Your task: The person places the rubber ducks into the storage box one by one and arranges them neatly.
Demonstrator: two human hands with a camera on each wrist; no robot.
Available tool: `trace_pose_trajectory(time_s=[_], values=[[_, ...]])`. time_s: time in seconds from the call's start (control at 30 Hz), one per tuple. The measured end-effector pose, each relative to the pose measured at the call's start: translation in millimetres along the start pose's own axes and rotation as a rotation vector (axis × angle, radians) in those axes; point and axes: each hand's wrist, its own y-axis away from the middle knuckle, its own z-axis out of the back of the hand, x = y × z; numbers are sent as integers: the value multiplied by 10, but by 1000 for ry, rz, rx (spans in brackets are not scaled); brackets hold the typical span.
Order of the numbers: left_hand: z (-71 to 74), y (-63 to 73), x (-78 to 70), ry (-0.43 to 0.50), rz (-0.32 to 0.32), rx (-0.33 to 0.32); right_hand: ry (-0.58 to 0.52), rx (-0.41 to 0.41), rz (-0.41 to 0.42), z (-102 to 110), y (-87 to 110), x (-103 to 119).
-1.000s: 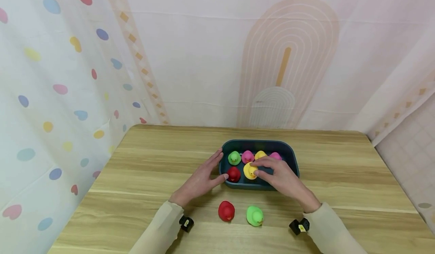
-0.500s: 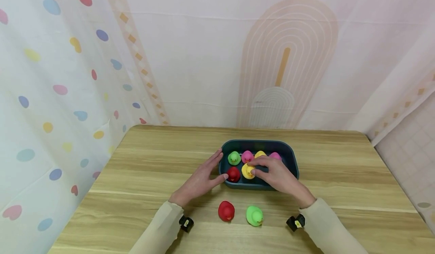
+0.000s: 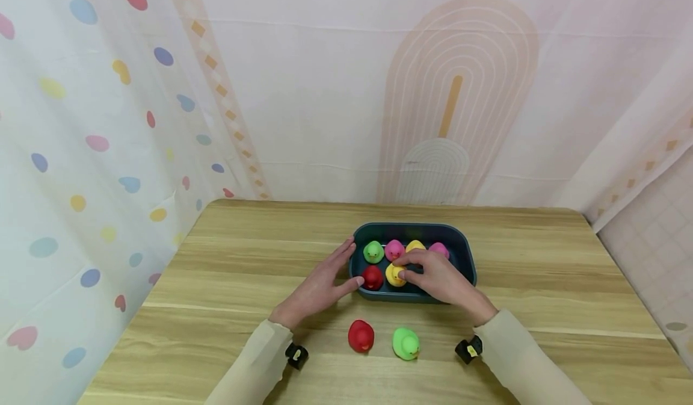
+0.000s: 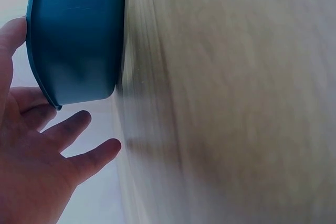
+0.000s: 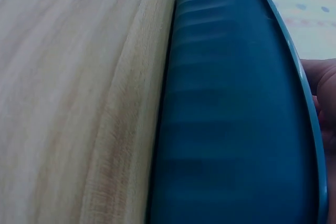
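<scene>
In the head view, my right hand (image 3: 444, 277) reaches over the dark blue-green bin (image 3: 467, 254) and pinches a yellow rubber duck (image 3: 394, 276) between thumb and fingertips, low in the front row. Just left of it sits a red duck (image 3: 372, 277). Behind are a green duck (image 3: 373, 252), a pink duck (image 3: 394, 250), a partly covered yellow duck (image 3: 415, 245) and another pink duck (image 3: 440, 249). My left hand (image 3: 315, 289) touches the bin's left end, fingers spread. The left wrist view shows its thumb and fingers at the rim; the bin wall hides the ducks.
On the wooden table (image 3: 243, 260), a red duck (image 3: 361, 336) and a bright green duck (image 3: 406, 344) lie in front of the bin, between my forearms. A patterned curtain (image 3: 325, 92) hangs behind the table and along its left side.
My right hand has shifted slightly left with the yellow duck, bringing it nearer the red duck in the bin. The left hand and the ducks on the table stay put.
</scene>
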Motion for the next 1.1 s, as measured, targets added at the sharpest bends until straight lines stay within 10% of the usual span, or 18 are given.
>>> trace_pose_trajectory(time_s=[1.1], values=[[-2, 13, -2, 14, -20, 0, -2, 85, -73, -45, -120, -22]])
